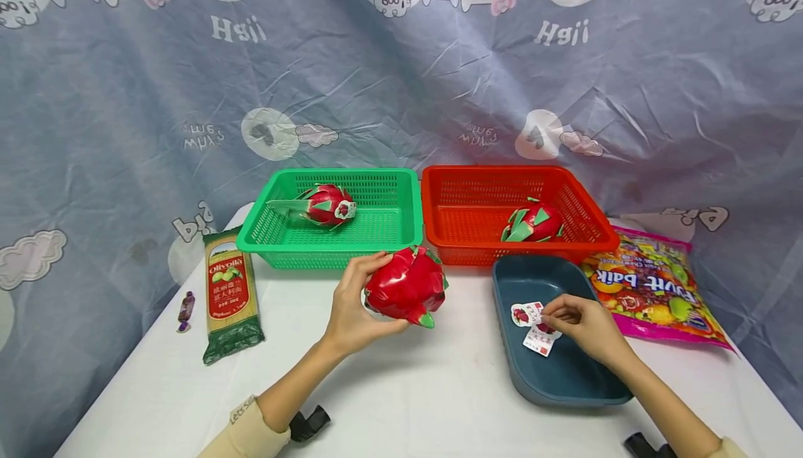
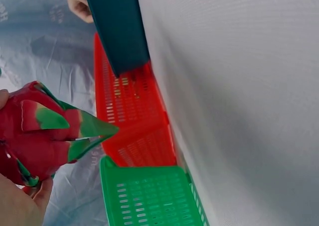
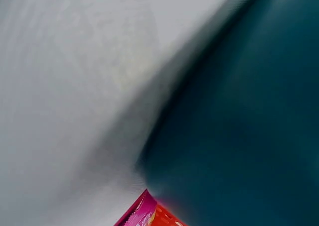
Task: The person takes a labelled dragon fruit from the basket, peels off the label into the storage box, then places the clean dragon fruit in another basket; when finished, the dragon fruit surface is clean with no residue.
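Note:
My left hand [image 1: 351,308] grips a red dragon fruit [image 1: 408,287] with green-tipped scales, lifted above the table in front of the green basket. The left wrist view shows the same dragon fruit [image 2: 45,136] with its pointed green scales toward the camera. Over the dark blue tray [image 1: 590,381], my right hand [image 1: 586,325] pinches a small paper sticker printed with a dragon fruit. Other such stickers [image 1: 538,341] lie in the tray just beside the fingertips. The right wrist view shows the blue tray's outer side [image 3: 239,111], with the hand out of sight.
At the back, a green basket [image 1: 326,260] holds a dragon fruit bearing a sticker, and a red basket [image 1: 464,256] holds another dragon fruit. A spaghetti pack [image 1: 231,294] and a wrapped candy [image 1: 185,310] lie left. A bag of fruit candy [image 1: 659,291] lies right of the tray.

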A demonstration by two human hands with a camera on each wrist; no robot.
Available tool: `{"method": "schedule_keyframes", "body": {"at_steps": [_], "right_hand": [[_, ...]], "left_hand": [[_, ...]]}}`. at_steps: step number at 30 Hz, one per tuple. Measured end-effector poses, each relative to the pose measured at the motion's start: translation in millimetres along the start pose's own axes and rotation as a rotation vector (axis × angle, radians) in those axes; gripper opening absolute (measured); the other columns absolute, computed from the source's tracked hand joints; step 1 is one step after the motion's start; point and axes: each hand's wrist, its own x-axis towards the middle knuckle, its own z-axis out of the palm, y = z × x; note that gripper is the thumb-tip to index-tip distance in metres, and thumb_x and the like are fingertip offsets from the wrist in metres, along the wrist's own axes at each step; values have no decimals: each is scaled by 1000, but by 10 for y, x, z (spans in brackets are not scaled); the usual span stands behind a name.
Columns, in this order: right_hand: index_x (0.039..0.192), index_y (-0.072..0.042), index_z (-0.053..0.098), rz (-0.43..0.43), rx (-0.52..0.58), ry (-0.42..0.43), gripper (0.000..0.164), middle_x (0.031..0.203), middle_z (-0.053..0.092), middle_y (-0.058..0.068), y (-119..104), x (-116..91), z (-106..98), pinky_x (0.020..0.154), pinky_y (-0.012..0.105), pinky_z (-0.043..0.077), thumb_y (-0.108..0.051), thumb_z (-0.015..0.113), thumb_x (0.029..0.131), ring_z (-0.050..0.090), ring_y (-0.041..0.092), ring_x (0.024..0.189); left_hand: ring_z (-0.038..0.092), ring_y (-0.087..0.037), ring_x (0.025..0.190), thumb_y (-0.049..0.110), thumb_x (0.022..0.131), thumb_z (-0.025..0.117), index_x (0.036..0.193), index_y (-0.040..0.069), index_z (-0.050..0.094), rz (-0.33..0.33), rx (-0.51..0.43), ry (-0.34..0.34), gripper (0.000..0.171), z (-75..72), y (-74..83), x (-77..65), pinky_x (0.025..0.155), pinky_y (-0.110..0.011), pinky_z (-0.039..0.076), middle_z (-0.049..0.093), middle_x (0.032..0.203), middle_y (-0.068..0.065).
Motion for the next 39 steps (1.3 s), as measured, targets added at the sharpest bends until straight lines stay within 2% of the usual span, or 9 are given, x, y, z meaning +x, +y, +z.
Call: {"method": "schedule_keyframes", "body": {"at_steps": [9, 12, 17, 25, 27, 31, 34, 39], "right_hand": [[85, -14, 68, -31, -159, -41, 19, 75, 64, -6, 91, 0, 108, 59, 21, 50, -4, 77, 72, 57, 7, 64], [88, -13, 68, -19, -169, -63, 23, 77, 65, -3, 89, -6, 119, 61, 23, 50, -5, 79, 70, 58, 10, 66], [96, -12, 66, -14, -195, -113, 36, 87, 68, 4, 101, -20, 119, 67, 33, 53, -10, 83, 64, 62, 16, 74], [101, -12, 64, -30, -274, -110, 47, 93, 66, 7, 98, -33, 122, 77, 48, 48, -17, 86, 59, 61, 24, 83], [104, -11, 64, -21, -291, -108, 51, 98, 65, 12, 91, -36, 121, 80, 53, 45, -20, 86, 59, 59, 29, 88], [110, -10, 62, -10, -318, -115, 56, 113, 58, 21, 89, -41, 115, 83, 60, 41, -24, 86, 61, 53, 39, 101], [114, -8, 62, -10, -338, -123, 59, 120, 53, 24, 94, -43, 111, 83, 60, 41, -25, 85, 62, 48, 40, 103], [123, -7, 58, -8, -359, -115, 69, 119, 51, 28, 79, -40, 101, 80, 57, 43, -25, 85, 62, 45, 39, 100]], "left_hand": [[44, -24, 120, 13, 54, 88, 126, 11, 51, -12, -3, -3, 81, -3, 11, -22, 84, -38, 49, 48, 125, -8], [44, -23, 120, 14, 55, 88, 127, 12, 50, -7, -12, -2, 81, -3, 15, -23, 84, -38, 50, 47, 125, -7], [44, -24, 119, 11, 53, 88, 126, 9, 51, -16, -3, -3, 81, -4, 32, -15, 83, -38, 50, 48, 125, -9], [48, -32, 113, -3, 51, 85, 119, -4, 50, 0, -17, 9, 77, -76, 342, 84, 80, -40, 51, 48, 118, -22], [48, -32, 112, -2, 51, 86, 120, -4, 50, 3, -16, 12, 78, -70, 310, 75, 79, -40, 52, 48, 119, -21], [49, -29, 113, 4, 51, 87, 123, 2, 51, -2, -15, 13, 81, -33, 135, 26, 80, -38, 51, 48, 122, -16], [48, -26, 115, 9, 53, 88, 126, 7, 50, -18, -24, 8, 82, -10, 23, -9, 82, -37, 51, 47, 125, -11], [49, -22, 113, 14, 56, 87, 129, 12, 49, -34, -40, 5, 82, -7, -16, -19, 80, -35, 51, 47, 127, -6]]}}
